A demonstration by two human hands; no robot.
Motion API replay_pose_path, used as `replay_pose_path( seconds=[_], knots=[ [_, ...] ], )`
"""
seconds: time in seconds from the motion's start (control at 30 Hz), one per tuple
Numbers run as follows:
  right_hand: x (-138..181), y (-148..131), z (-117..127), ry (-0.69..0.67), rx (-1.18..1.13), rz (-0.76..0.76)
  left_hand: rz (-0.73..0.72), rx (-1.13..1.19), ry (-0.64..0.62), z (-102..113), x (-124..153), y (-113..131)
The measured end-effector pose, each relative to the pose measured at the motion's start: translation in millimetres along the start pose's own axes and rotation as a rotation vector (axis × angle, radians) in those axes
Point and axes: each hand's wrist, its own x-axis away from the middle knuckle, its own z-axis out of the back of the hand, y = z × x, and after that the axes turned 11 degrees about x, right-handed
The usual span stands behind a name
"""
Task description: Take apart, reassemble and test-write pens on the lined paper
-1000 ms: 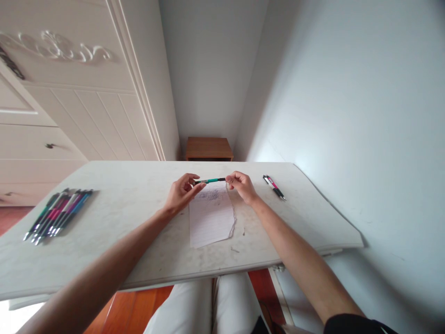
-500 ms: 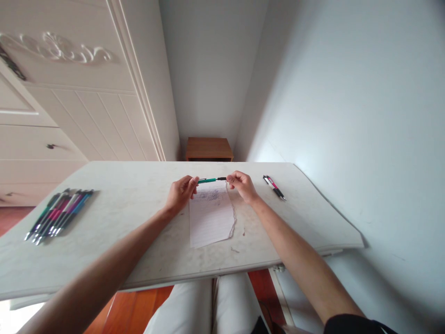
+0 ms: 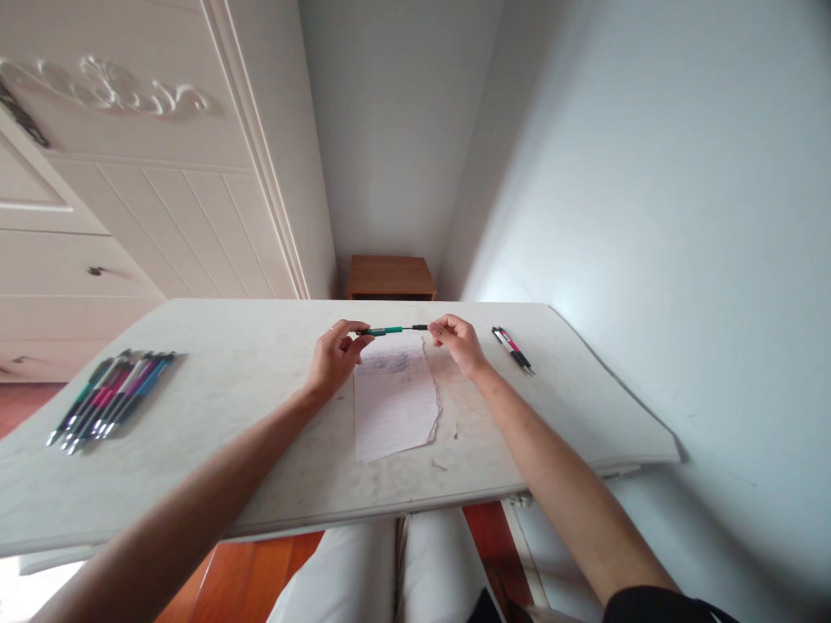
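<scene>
Between the thumb and fingers of my left hand is the green barrel of a pen, held level above the top of a scribbled sheet of paper. My right hand pinches the pen's black grip section. A thin dark refill spans the gap between barrel and grip. To the right of my right hand, a couple of pens, one pink and black, lie side by side on the table.
A bundle of several coloured pens lies at the left of the white table. The paper's right edge is torn, with small scraps nearby. Beyond the table stands a wooden box-like piece; a wall borders the right side.
The black grip section has moved slightly away from the green barrel, and more of the thin refill shows between them. Fingers of my left hand have shifted on the barrel.
</scene>
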Motion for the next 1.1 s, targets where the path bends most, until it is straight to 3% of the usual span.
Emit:
replay_pose_path(
  seconds=[0.43,0.87,1.1],
  knots=[
    [-9,12,17,0.031,-0.060,-0.040,-0.047,-0.066,-0.020,12,-8,-5],
    [-6,12,15,-0.027,0.043,-0.008,-0.233,-0.174,-0.121,22,-11,-7],
    [-7,16,14,-0.031,0.085,0.006,-0.347,-0.385,-0.217,31,-11,-8]
  ],
)
